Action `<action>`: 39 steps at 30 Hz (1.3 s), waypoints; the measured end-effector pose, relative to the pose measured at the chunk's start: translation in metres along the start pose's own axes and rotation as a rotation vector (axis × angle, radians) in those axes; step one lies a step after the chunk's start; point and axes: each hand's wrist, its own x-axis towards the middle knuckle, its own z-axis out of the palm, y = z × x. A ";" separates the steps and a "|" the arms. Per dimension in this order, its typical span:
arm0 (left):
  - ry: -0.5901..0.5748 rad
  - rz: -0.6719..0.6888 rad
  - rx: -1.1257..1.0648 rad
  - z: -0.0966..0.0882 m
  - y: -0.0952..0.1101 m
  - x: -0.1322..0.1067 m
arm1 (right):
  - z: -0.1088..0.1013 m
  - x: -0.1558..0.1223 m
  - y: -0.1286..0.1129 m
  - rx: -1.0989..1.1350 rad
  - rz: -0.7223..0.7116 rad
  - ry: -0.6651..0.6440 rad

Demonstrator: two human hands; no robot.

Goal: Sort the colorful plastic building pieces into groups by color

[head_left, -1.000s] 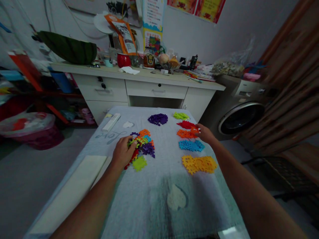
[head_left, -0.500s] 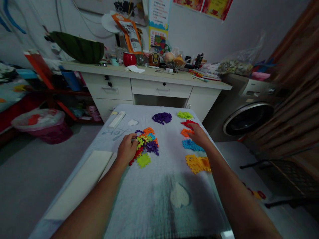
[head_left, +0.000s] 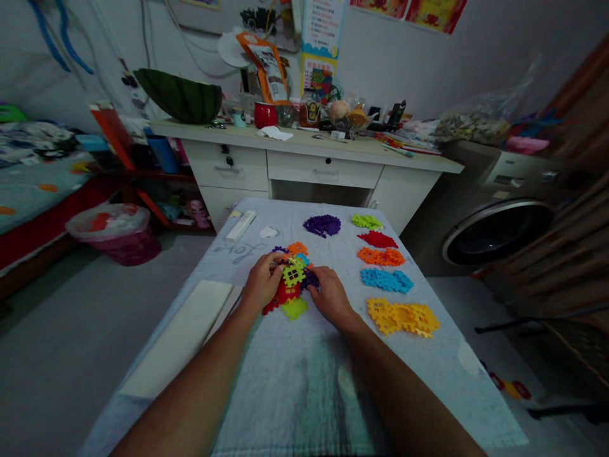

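My left hand [head_left: 262,280] pinches a yellow-green interlocking plastic tile [head_left: 294,273] with a window-like grid, held over a mixed pile. Across from it, my right hand [head_left: 332,297] has its fingertips closed on a purple interlocking tile [head_left: 311,279] at the pile's right side; its fingers partly cover that piece. Below the hands lie red tiles [head_left: 287,293] and a lime-green tile [head_left: 295,309]. Orange tiles [head_left: 298,248] and a small blue tile [head_left: 303,259] show at the far side of the pile.
Sorted heaps lie on the cloth-covered table [head_left: 285,381]: purple [head_left: 322,225], lime [head_left: 366,221], red [head_left: 378,239], orange [head_left: 381,256], blue [head_left: 387,280] and yellow [head_left: 402,317]. A white board [head_left: 183,336] lies at left. A cabinet [head_left: 328,167] stands behind, a washing machine [head_left: 495,216] at right.
My right hand has moved left from the red and orange heaps to the mixed pile. My left hand stays at the pile, with the yellow-green tile now plainly visible. The view has shifted left.
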 end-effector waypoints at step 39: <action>-0.048 -0.048 0.191 -0.005 -0.008 0.006 | -0.026 0.018 0.042 -0.002 0.231 0.122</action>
